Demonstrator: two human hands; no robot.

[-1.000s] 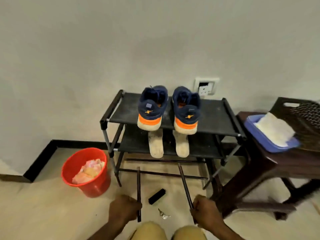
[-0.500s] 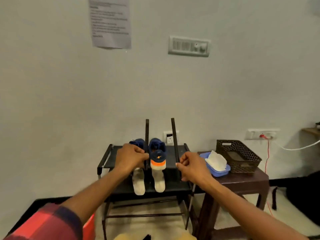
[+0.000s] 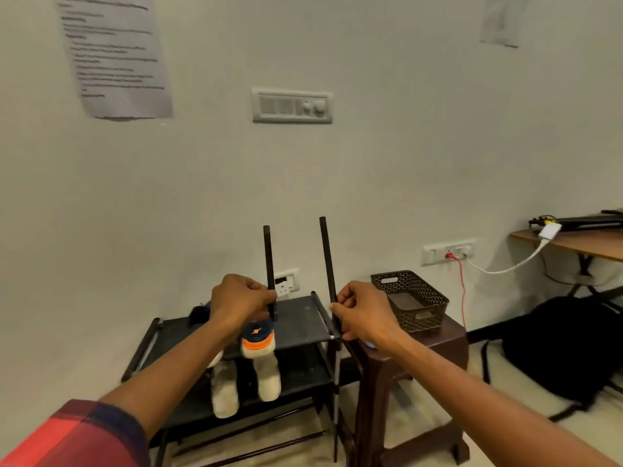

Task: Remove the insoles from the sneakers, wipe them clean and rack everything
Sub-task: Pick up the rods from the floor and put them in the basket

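Observation:
My left hand (image 3: 241, 299) grips a thin black rod (image 3: 268, 261) and holds it upright. My right hand (image 3: 364, 311) grips a second black rod (image 3: 326, 254), also upright and leaning slightly left. Both hands hover above the black shoe rack (image 3: 303, 320). A blue sneaker with an orange and white heel (image 3: 258, 340) sits on the top shelf; my left forearm hides most of the other sneaker. Two pale insoles (image 3: 269, 379) (image 3: 224, 392) lie on the lower shelf, heels toward me.
A dark brown stool (image 3: 401, 362) stands right of the rack with a dark woven basket (image 3: 409, 299) on it. A black backpack (image 3: 566, 348) lies on the floor at right, under a wooden table (image 3: 580, 242). Cables hang from a wall socket (image 3: 448, 252).
My hands have lifted the two rods from the floor to above the rack and stood them upright. The view has risen, so the red bucket and the floor brush are out of frame.

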